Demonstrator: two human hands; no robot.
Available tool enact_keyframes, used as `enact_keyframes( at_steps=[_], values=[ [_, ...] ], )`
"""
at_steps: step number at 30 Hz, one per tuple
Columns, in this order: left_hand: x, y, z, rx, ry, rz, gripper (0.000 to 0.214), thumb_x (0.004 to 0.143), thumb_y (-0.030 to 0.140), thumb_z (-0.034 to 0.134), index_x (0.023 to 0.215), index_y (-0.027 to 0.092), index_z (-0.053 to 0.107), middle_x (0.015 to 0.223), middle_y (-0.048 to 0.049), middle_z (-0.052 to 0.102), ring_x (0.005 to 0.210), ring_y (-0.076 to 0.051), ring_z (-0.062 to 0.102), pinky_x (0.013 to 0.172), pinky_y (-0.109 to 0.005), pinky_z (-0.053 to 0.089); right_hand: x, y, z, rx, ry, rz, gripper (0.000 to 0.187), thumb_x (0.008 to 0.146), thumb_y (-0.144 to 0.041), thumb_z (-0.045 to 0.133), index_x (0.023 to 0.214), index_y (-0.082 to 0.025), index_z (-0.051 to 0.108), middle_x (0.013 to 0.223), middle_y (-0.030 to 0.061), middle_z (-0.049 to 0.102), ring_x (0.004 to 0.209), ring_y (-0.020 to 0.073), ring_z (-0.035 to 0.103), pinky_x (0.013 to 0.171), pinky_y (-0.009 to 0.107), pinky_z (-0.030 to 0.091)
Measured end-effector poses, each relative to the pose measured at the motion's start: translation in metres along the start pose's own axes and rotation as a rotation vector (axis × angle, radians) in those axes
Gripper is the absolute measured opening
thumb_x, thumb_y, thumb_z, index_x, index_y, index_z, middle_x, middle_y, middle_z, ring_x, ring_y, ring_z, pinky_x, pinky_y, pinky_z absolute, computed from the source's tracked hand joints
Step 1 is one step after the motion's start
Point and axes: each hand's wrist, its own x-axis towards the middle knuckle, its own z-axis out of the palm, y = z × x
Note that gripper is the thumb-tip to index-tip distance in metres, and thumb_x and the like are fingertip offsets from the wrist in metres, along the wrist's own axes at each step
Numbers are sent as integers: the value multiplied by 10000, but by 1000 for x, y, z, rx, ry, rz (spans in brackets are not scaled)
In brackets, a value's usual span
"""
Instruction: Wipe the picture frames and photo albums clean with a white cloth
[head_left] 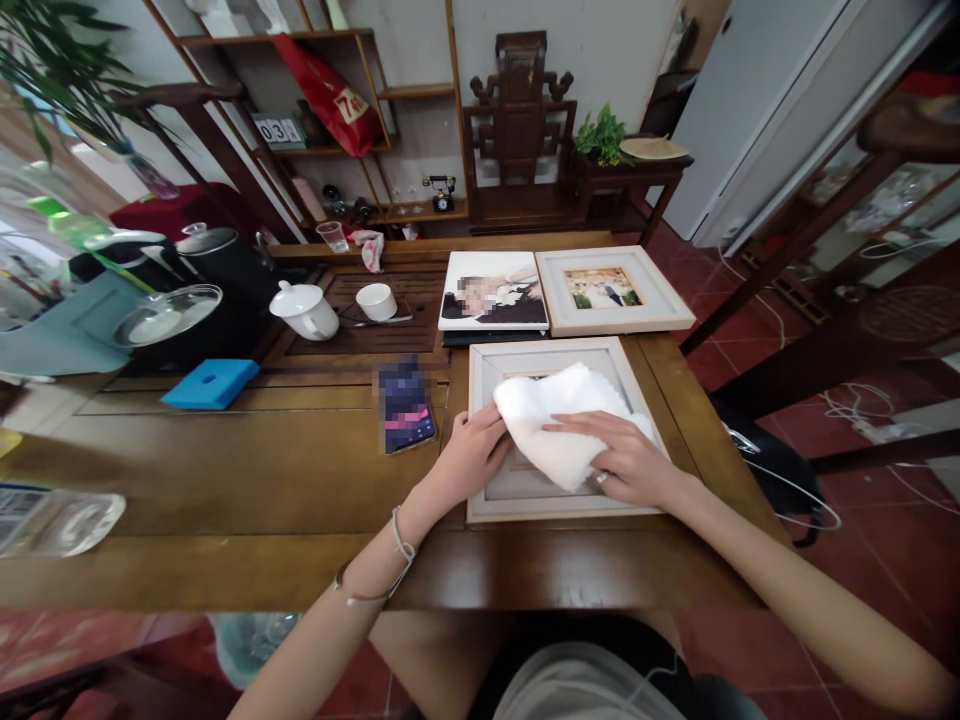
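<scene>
A light wooden picture frame [555, 506] with a pale grey mat lies flat near the table's front edge. Over its middle is a bunched white cloth [562, 425], hiding most of the picture inside. My right hand [630, 462], with a ring on one finger, grips and presses the cloth from the right. At the frame's left side, my left hand [478, 447] holds the frame, its fingertips beside the cloth's left corner. A phone [406, 405] with a lit screen rests left of the frame.
Behind lie a second frame [660, 300] and a portrait print [491, 310]. On the wooden table [300, 480] stand a white lidded cup [306, 312], a small white bowl [376, 302], a blue block [211, 384] and a dark kettle [221, 265]. A clear plastic package [67, 520] lies at left.
</scene>
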Motion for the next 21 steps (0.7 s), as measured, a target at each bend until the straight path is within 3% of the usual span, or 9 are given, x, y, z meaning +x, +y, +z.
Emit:
enact_keyframes(
  at_steps=[7, 14, 18, 21],
  values=[
    [-1, 1, -2, -37, -9, -12, 353, 965, 166, 448, 1292, 231, 563, 1470, -116, 500, 1404, -289, 408, 987, -475, 425, 22, 36, 0, -176, 29, -43, 235, 710, -3, 491, 634, -181, 625, 1278, 164, 653, 1205, 317, 595, 911, 515, 539],
    [-2, -2, 2, -45, -2, -21, 346, 973, 181, 451, 1297, 219, 562, 1473, -119, 499, 1425, -264, 387, 1026, -500, 417, 38, 31, -9, -506, 74, -18, 282, 791, -15, 541, 601, -204, 628, 1263, 55, 679, 1278, 303, 537, 1064, 533, 436],
    [-2, -1, 2, -35, -14, -32, 337, 978, 189, 447, 1294, 211, 563, 1479, -119, 491, 1425, -261, 386, 1028, -500, 418, 32, 33, -15, -575, 150, 33, 318, 791, 15, 544, 564, -203, 592, 1262, 30, 681, 1305, 288, 513, 1139, 569, 333],
    [-2, -1, 2, -32, -12, -32, 339, 978, 189, 446, 1295, 217, 564, 1476, -120, 494, 1425, -260, 387, 1036, -498, 412, 25, 36, -13, -574, 87, 97, 317, 761, 20, 545, 539, -201, 591, 1261, 38, 680, 1319, 314, 494, 1155, 606, 290]
  ],
)
